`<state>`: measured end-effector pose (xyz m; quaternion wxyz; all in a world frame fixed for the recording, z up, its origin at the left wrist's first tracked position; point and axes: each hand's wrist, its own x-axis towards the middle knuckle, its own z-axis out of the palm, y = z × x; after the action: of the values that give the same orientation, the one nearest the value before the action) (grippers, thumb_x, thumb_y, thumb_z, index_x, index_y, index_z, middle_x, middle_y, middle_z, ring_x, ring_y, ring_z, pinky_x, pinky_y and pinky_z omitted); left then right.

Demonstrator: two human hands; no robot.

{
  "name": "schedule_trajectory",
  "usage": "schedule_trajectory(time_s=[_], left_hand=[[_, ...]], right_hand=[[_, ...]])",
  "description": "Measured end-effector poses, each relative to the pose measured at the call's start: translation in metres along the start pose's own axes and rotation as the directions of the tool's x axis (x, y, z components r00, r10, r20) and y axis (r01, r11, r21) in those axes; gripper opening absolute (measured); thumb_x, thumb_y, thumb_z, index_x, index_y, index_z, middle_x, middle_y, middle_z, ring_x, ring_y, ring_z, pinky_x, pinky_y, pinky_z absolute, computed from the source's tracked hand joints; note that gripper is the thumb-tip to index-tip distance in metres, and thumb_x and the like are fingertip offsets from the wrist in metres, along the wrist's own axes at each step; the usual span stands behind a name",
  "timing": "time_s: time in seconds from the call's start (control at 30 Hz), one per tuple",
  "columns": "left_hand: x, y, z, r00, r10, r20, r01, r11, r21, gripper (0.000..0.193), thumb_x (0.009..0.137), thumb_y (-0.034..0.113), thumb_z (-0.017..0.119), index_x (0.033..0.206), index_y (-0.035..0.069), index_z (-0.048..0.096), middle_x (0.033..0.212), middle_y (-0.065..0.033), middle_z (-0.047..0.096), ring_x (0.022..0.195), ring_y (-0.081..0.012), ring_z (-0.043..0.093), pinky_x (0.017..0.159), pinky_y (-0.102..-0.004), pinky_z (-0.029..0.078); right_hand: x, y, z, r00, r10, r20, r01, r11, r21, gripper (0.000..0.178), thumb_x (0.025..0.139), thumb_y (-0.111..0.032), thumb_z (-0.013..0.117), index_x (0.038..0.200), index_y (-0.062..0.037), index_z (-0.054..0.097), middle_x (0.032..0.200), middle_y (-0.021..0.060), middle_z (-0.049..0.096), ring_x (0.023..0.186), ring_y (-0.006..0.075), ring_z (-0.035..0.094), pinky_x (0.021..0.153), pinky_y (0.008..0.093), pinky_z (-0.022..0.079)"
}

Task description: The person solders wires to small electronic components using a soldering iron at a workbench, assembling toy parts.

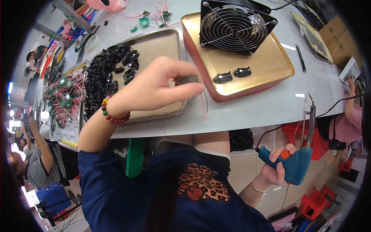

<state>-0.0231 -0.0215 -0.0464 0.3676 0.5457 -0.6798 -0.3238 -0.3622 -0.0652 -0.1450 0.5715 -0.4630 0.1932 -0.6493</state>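
My left hand [164, 83] is raised over the table's near side, its thumb and fingers closed on a small green circuit board [188, 79]. A pink wire and a dark one dangle below the board. Low on the right, my right hand [275, 170] grips a blue soldering gun [300, 166] with an orange trigger, its tip pointing up. Beyond my left hand lies a metal tray [162, 44] with a heap of small black plastic housings [102, 73]. Two black housings [232, 75] rest on a gold-coloured tin lid [266, 67], to the right of that hand.
A black fan [236, 29] with a wire grille stands on the tin. Far left, a tray holds green boards with red and white wires [65, 98]. More wired boards [148, 19] lie at the back. A pen [300, 58] is on the right. Other people work at both sides.
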Motion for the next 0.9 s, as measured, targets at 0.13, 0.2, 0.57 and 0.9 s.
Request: schedule_trajectory(time_s=[0.13,0.2,0.57,0.9], left_hand=[[0.019,-0.007,0.004,0.987,-0.147,0.065,0.154,0.98,-0.124,0.016,0.083,0.013,0.053,0.076,-0.002,0.055,0.064,-0.0008,0.055,0.057,-0.0051,0.052,0.051,-0.0178,0.039],[0.025,-0.01,0.003,0.973,-0.214,0.086,0.214,0.977,0.017,0.017,0.082,0.014,0.052,0.076,-0.001,0.054,0.062,0.0008,0.052,0.054,-0.0042,0.048,0.05,-0.018,0.037],[0.031,-0.026,0.013,0.986,-0.154,0.071,0.153,0.988,0.018,0.012,0.079,0.011,0.053,0.077,-0.001,0.054,0.067,0.0019,0.051,0.06,-0.0021,0.041,0.051,-0.0184,0.033],[0.029,-0.03,0.003,0.993,-0.056,0.101,0.049,0.996,0.069,0.011,0.076,0.008,0.051,0.077,-0.003,0.053,0.064,-0.0014,0.051,0.059,-0.0042,0.044,0.051,-0.0198,0.035]], right_hand=[[-0.002,-0.001,0.001,1.0,0.017,0.004,-0.017,1.0,-0.024,0.042,0.061,-0.003,0.055,0.1,0.0025,0.04,0.099,0.0158,0.044,0.055,0.0172,0.05,0.052,0.0265,0.037],[-0.003,-0.002,0.001,1.0,0.026,-0.008,-0.026,0.999,-0.045,0.041,0.062,-0.004,0.055,0.099,0.002,0.041,0.099,0.0157,0.044,0.054,0.0172,0.05,0.052,0.026,0.037],[-0.016,0.002,0.038,0.983,0.123,0.133,-0.065,0.926,-0.373,0.042,0.073,-0.012,0.057,0.109,0.0058,0.045,0.101,0.0166,0.046,0.058,0.0152,0.05,0.053,0.0219,0.039],[-0.019,0.004,0.056,0.924,0.312,0.223,-0.209,0.897,-0.39,0.042,0.076,-0.015,0.061,0.113,0.0006,0.048,0.107,0.0086,0.047,0.072,0.0122,0.052,0.061,0.0227,0.039]])
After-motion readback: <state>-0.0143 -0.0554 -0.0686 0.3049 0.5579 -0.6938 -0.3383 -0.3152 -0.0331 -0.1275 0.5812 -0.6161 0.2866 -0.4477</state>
